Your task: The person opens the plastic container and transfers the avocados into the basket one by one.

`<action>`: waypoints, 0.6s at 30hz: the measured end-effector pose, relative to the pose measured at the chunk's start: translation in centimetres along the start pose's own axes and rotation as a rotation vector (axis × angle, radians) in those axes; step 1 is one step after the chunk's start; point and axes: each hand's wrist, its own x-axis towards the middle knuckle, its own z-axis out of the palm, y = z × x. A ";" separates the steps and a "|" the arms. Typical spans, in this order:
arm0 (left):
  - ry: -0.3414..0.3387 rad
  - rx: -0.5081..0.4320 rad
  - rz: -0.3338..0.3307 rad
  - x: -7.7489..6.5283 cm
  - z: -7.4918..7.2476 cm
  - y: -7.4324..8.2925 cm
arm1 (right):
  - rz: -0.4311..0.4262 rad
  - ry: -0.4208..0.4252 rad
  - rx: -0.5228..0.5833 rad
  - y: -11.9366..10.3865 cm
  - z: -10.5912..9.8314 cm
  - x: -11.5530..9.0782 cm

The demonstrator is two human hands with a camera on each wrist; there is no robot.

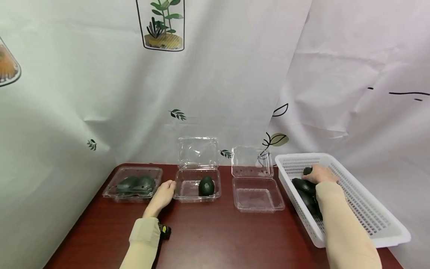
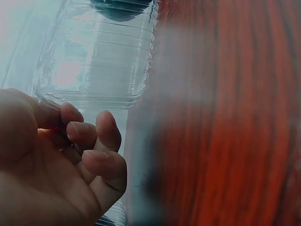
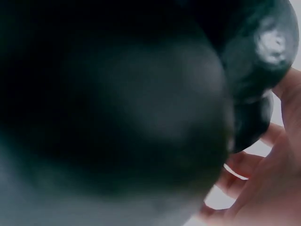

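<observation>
"Head view first. Where are my hands?"

"I see my left hand (image 1: 162,195) at the left rim of the middle box (image 1: 197,199), gripping it with bent fingers. That box stands lid-up on the table (image 1: 215,235), one avocado (image 1: 206,186) in its right half."

"And the right?"

"My right hand (image 1: 323,174) is down in the white basket (image 1: 366,194), fingers bent about the held avocado (image 1: 307,170) near the far end. Loose avocados (image 1: 303,185) lie just beside it, along the basket's left side."

"The other boxes?"

"The left box (image 1: 139,170) has its lid down over two more, left of my left hand. The right box (image 1: 256,198) stands lid-up between the middle box and the basket."

"Left wrist view?"

"I've got thumb and forefinger pinching the middle box at a corner; my other fingers (image 2: 109,167) curl loosely, clear of its wall. Its avocado shows at the top, cut off by the edge."

"Right wrist?"

"A blurred dark shape (image 3: 117,103) fills most of it. Beyond, my fingers curve around dark fruit; I can't tell from here which piece carries the grip."
</observation>
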 end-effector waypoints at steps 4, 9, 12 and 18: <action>-0.001 -0.012 -0.002 0.0 0.0 0.0 | 0.069 -0.026 0.006 0.2 0.4 0.0; -0.010 -0.017 0.002 -0.1 0.0 0.0 | 0.112 -0.042 0.015 0.3 0.4 0.0; -0.013 -0.006 0.013 -0.1 0.1 0.0 | 0.099 -0.039 0.000 0.4 0.4 -0.3; -0.017 -0.016 0.014 -0.1 -0.1 0.0 | 0.036 -0.087 -0.024 -0.4 -1.1 -1.2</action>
